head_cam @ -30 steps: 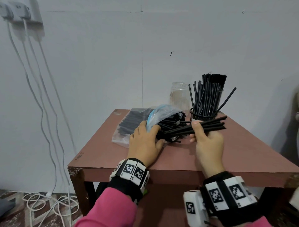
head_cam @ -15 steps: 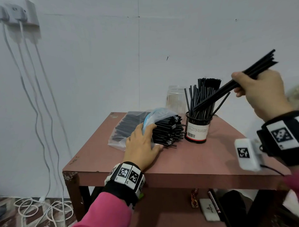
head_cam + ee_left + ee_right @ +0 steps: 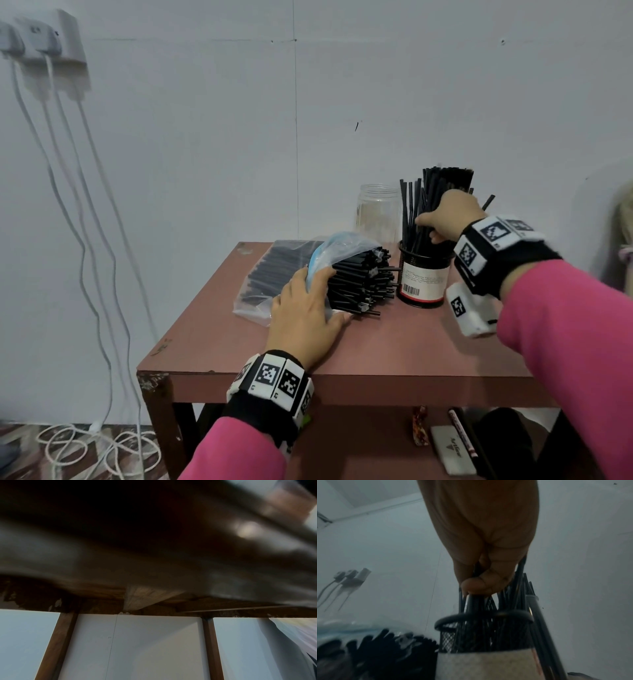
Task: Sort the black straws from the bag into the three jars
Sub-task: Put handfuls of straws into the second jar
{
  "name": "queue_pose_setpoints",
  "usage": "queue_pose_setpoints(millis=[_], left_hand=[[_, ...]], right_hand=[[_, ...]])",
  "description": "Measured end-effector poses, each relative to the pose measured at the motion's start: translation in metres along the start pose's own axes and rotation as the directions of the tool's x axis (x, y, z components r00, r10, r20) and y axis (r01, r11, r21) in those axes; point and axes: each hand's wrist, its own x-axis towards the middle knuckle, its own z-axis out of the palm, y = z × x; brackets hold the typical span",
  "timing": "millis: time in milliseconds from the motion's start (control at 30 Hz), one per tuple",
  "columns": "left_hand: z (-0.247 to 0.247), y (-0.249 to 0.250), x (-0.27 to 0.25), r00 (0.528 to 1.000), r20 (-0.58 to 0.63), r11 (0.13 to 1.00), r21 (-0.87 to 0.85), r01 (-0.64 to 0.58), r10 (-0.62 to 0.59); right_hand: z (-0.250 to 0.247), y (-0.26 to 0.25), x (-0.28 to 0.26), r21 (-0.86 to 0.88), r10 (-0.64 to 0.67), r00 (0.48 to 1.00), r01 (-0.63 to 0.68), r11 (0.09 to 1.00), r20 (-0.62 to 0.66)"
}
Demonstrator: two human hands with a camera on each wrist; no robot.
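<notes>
Straws [image 3: 436, 185] stand bunched in the mesh jar [image 3: 423, 274], the right hand [image 3: 442, 219] curled tight around them above its rim. Left hand [image 3: 305, 315] lies spread on the bag [image 3: 342, 241] of straws, pressing it to the table [image 3: 394, 349]; a glass jar [image 3: 376, 209] stands behind

No words can be read: the white label [image 3: 424, 281] on the black mesh cup [image 3: 411, 255] shows a barcode at its 7 o'clock corner beside print too fine to make out, and the white block [image 3: 448, 448] under the counter [image 3: 411, 349], at 6 o'clock from the cup, bears a blurred dark logo.
</notes>
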Motion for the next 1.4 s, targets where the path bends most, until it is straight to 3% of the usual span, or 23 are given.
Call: queue_pose_setpoints(millis=[167, 333, 500, 567, 633, 700, 800, 867, 967, 1067, 1167, 1400], left_hand=[[0.001, -0.001, 0.000, 1.000, -0.010, 1.000, 0.008, -0.008, 0.008], [0.000, -0.001, 0.000, 1.000, -0.005, 1.000, 0.001, -0.010, 0.010], [0.000, 0.000, 0.000, 1.000, -0.002, 1.000, -0.005, -0.008, 0.008], [0.000, -0.001, 0.001, 1.000, -0.011, 1.000, -0.004, -0.023, 0.023], [-0.001, -0.001, 0.001, 0.998, -0.021, 0.998, -0.018, -0.055, 0.054], [-0.002, -0.001, 0.001, 0.996, -0.039, 0.995, -0.057, -0.086, 0.084], [-0.005, 0.002, -0.002, 0.990, -0.079, 0.989, -0.082, -0.125, 0.119], [-0.007, 0.005, -0.004, 0.989, -0.096, 0.989, -0.082, -0.119, 0.111], [-0.009, 0.008, -0.005, 0.984, -0.148, 0.995, 0.050, -0.091, 0.097], [-0.007, 0.007, -0.006, 0.963, -0.218, 0.988, 0.041, -0.150, 0.155], [-0.012, 0.010, -0.008, 0.980, -0.099, 0.972, -0.143, -0.185, 0.172], [-0.038, 0.038, -0.006, 0.995, 0.050, 0.993, -0.081, -0.083, 0.088]], right_hand=[[0.014, -0.006, -0.008, -0.108, -0.041, 0.998, 0.036, 0.993, -0.043], [0.020, 0.004, -0.006, 0.060, -0.066, 0.988, 0.075, 0.995, -0.140], [0.013, -0.004, -0.037, 0.140, -0.219, 0.891, 0.295, 0.945, -0.399], [0.013, -0.009, -0.061, 0.195, -0.245, 0.899, 0.330, 0.924, -0.362], [0.024, -0.006, -0.084, 0.279, -0.232, 0.943, 0.295, 0.914, -0.238], [0.045, 0.006, -0.103, 0.336, -0.179, 0.981, 0.192, 0.922, -0.070], [0.084, 0.026, -0.121, 0.321, -0.110, 0.988, 0.069, 0.945, 0.111], [0.103, 0.032, -0.126, 0.344, -0.108, 0.988, 0.064, 0.937, 0.111], [0.116, 0.035, -0.126, 0.430, -0.131, 0.991, 0.105, 0.897, 0.030], [0.121, 0.038, -0.123, 0.521, -0.125, 0.992, 0.103, 0.847, 0.007], [0.120, 0.041, -0.124, 0.599, -0.127, 0.992, 0.091, 0.796, 0.018], [0.124, 0.045, -0.117, 0.634, -0.113, 0.994, 0.090, 0.768, -0.004]])
